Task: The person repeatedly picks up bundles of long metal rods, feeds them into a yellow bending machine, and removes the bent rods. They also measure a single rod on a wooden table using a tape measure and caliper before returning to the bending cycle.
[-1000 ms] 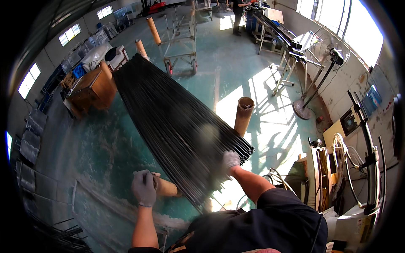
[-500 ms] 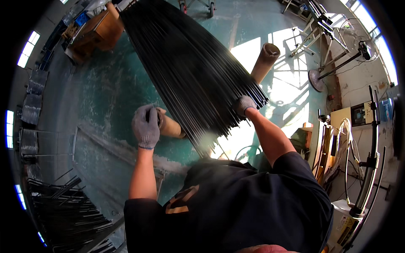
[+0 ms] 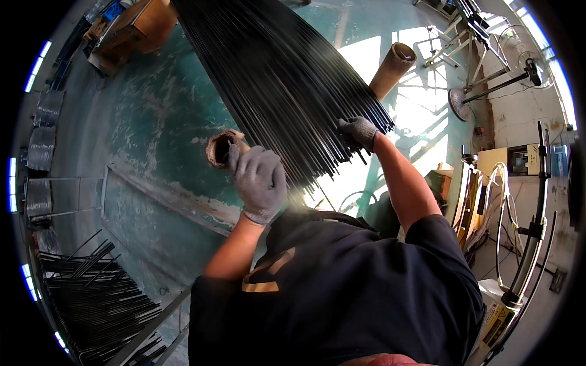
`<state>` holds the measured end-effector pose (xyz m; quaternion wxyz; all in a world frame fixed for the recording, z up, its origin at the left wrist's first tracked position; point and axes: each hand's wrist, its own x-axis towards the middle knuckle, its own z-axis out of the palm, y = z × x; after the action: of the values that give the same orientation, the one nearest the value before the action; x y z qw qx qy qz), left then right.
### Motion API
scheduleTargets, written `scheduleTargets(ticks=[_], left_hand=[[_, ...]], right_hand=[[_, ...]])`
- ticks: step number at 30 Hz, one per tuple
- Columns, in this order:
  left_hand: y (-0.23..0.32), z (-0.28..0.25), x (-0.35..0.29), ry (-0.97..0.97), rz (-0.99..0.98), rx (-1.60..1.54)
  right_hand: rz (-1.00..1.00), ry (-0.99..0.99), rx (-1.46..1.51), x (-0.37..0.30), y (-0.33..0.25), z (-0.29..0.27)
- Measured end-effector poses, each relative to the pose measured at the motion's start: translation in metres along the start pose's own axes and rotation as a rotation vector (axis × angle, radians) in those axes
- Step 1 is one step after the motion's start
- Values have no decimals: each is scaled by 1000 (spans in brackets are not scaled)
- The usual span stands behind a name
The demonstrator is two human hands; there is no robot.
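Observation:
A wide sheaf of long thin black rods [image 3: 287, 91] stretches from the top toward me, its near ends fanned out and uneven. My right hand [image 3: 361, 132], in a grey knit glove, is closed over rods near their right-hand ends, the thumb side pointing left; some fingers are hidden. My left hand [image 3: 259, 183], gloved alike, is raised at the left edge of the sheaf. Its fingers are loosely bent and apart, with nothing visible in them. Just beyond it is the open end of a brown cardboard tube [image 3: 218, 150], partly covered by the hand.
Another cardboard tube [image 3: 394, 70] sticks out from the sheaf's right side. A pedestal fan [image 3: 461, 105] stands at far right. More black rods [image 3: 101, 299] lie on a rack at lower left. A wooden cabinet [image 3: 137, 30] is at upper left, and a hose-fitted machine [image 3: 525, 274] at right.
My left hand has moved right, from beyond the near tube's end to the sheaf's left edge. My right hand has shifted slightly up along the rod ends. The view has shifted a little.

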<state>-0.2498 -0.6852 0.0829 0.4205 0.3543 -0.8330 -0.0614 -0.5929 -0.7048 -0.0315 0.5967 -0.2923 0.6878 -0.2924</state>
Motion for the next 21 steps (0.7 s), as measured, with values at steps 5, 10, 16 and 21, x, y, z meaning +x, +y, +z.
scheduleTargets(ticks=[5, 10, 16, 21], left_hand=[[-6, 60, -19, -174, -252, -353], [-60, 164, -51, -282, -1290, -1168], [-78, 205, 18, -208, -1610, -1967], [-86, 247, 10, -262, -1727, -1899]], right_hand=[[-29, 89, -274, -45, -23, 19], [117, 173, -490, -124, 0, 47], [183, 366, -684, -259, 100, 88], [423, 585, -833, -341, 198, 117]])
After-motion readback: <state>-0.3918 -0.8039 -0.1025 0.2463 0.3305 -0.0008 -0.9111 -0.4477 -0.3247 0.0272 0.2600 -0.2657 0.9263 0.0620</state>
